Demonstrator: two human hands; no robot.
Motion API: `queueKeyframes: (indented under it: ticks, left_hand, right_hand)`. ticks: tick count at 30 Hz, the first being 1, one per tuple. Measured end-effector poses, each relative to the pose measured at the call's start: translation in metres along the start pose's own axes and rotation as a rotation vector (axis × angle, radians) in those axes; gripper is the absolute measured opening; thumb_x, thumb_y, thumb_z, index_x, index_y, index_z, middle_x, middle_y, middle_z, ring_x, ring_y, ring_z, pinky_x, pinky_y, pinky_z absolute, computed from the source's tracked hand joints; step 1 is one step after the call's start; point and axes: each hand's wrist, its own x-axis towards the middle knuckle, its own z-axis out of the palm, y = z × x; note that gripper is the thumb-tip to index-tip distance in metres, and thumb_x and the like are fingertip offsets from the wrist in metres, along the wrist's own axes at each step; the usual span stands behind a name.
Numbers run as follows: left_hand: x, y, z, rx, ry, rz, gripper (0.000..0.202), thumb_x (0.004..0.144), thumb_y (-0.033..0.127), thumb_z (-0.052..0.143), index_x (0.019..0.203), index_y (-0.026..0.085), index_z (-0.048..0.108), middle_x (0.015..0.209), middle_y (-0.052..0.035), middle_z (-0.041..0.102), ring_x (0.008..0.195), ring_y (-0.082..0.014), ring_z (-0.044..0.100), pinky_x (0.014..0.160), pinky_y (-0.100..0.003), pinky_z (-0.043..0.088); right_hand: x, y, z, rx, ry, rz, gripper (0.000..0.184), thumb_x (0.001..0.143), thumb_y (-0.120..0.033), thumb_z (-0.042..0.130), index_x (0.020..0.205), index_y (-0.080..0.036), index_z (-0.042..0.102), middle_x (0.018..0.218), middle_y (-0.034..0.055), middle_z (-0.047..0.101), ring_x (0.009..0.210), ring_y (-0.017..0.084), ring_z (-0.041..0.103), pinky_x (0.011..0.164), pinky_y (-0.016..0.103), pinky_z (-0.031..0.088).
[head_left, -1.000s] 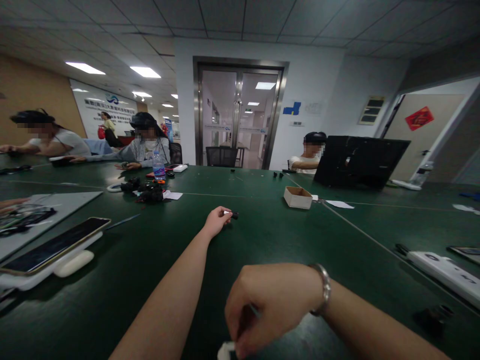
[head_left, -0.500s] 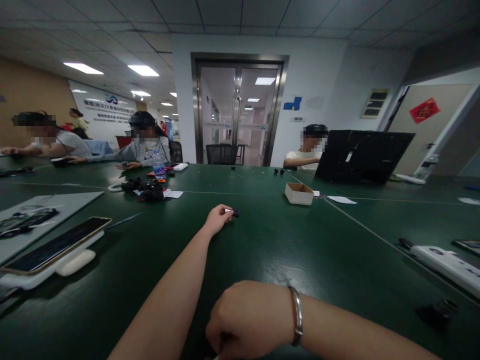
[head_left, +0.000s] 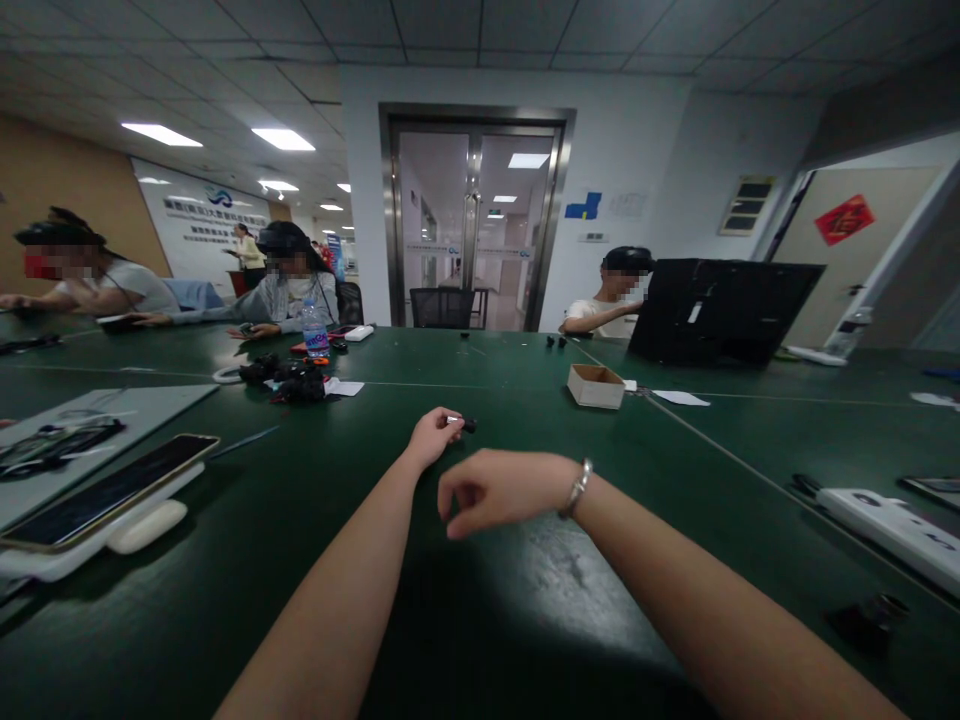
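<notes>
My left hand [head_left: 433, 438] reaches forward over the green table, its fingers pinched on a small black cylindrical piece [head_left: 469, 425] with a short pale, shiny section near the fingertips. The far end of that piece points right, just above the tabletop. Nearer to me, my right hand [head_left: 504, 490] hovers over the table with a silver bangle at its wrist. Its fingers are loosely curled, with a gap between thumb and forefinger, and nothing shows between them.
An open cardboard box [head_left: 596, 388] stands ahead on the right. To the left lie a phone [head_left: 112, 490], a grey board [head_left: 176, 405] and a black cluster of parts [head_left: 296, 380]. A white power strip [head_left: 889, 530] lies at right. People sit across the table behind a bottle [head_left: 315, 335] and a monitor [head_left: 724, 312].
My right hand has risen from the near edge and moved forward, close to my left hand; its thumb and forefinger now show apart. My left hand keeps its pinch almost in place.
</notes>
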Motion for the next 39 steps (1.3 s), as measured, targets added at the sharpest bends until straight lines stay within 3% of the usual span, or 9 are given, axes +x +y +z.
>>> queueKeyframes:
  ticks: [3,5,6,8,12,16,26,39]
  left_hand:
    - [0.002,-0.003,-0.002,-0.033,0.007,0.005,0.025,0.070,0.028,0.067,0.087,0.012,0.059,0.075,-0.0047,0.062,0.067,-0.0129,0.058,0.060,-0.024,0.045]
    - [0.002,-0.004,-0.004,-0.043,0.023,-0.015,0.025,0.072,0.027,0.065,0.092,0.012,0.058,0.079,-0.0057,0.063,0.068,-0.0125,0.058,0.059,-0.024,0.045]
    - [0.003,-0.004,-0.005,-0.046,0.033,-0.027,0.025,0.074,0.026,0.063,0.094,0.012,0.058,0.080,-0.0058,0.063,0.068,-0.0122,0.058,0.059,-0.023,0.045]
    - [0.003,-0.004,-0.005,-0.054,0.044,-0.035,0.023,0.076,0.024,0.061,0.096,0.013,0.058,0.081,-0.0060,0.063,0.069,-0.0118,0.059,0.059,-0.023,0.045]
    - [0.002,-0.001,-0.004,-0.069,0.070,-0.041,0.021,0.076,0.022,0.061,0.094,0.013,0.058,0.077,-0.0047,0.062,0.069,-0.0116,0.059,0.060,-0.022,0.046]
    - [0.001,0.001,-0.002,-0.047,0.057,-0.053,0.021,0.074,0.023,0.063,0.092,0.012,0.058,0.074,-0.0042,0.062,0.067,-0.0117,0.059,0.060,-0.023,0.046]
    - [-0.002,0.005,0.000,0.080,0.048,-0.082,0.028,0.074,0.039,0.061,0.079,0.012,0.058,0.065,-0.0052,0.063,0.057,-0.0133,0.058,0.053,-0.024,0.044]
    - [-0.005,0.002,-0.004,0.416,0.071,-0.017,0.053,0.078,0.063,0.039,0.066,0.016,0.061,0.054,-0.0036,0.060,0.048,-0.0139,0.055,0.051,-0.025,0.040]
  right_hand:
    - [0.024,0.052,-0.021,0.101,0.417,0.195,0.018,0.079,-0.029,0.059,0.091,-0.015,0.057,0.069,-0.0017,0.056,0.050,0.006,0.050,0.048,0.018,0.036]
    - [0.041,0.087,-0.023,0.176,0.675,0.353,0.025,0.077,-0.029,0.063,0.096,-0.016,0.053,0.066,-0.0019,0.055,0.047,0.007,0.049,0.045,0.018,0.036]
    - [0.049,0.101,-0.020,0.247,0.741,0.411,0.030,0.076,-0.031,0.064,0.100,-0.016,0.051,0.065,-0.0021,0.055,0.046,0.007,0.048,0.044,0.018,0.036]
    - [0.062,0.121,-0.009,0.502,0.737,0.454,0.036,0.078,-0.035,0.062,0.106,-0.017,0.048,0.063,-0.0018,0.055,0.044,0.008,0.050,0.042,0.019,0.038]
    - [0.079,0.134,0.015,1.048,0.753,0.274,0.024,0.086,-0.027,0.053,0.105,-0.015,0.045,0.063,-0.0010,0.056,0.044,0.008,0.053,0.042,0.018,0.042]
    - [0.082,0.136,0.025,1.251,0.812,0.174,0.018,0.084,-0.017,0.054,0.101,-0.013,0.047,0.060,0.0001,0.058,0.044,0.008,0.053,0.041,0.017,0.043]
    - [0.079,0.143,0.032,1.331,0.818,0.085,0.019,0.083,-0.006,0.050,0.101,-0.012,0.051,0.063,0.0023,0.059,0.051,0.009,0.057,0.051,0.020,0.049]
    - [0.078,0.149,0.034,1.305,0.789,0.013,0.028,0.080,-0.001,0.050,0.105,-0.013,0.052,0.079,0.0041,0.063,0.056,0.008,0.060,0.055,0.020,0.052]
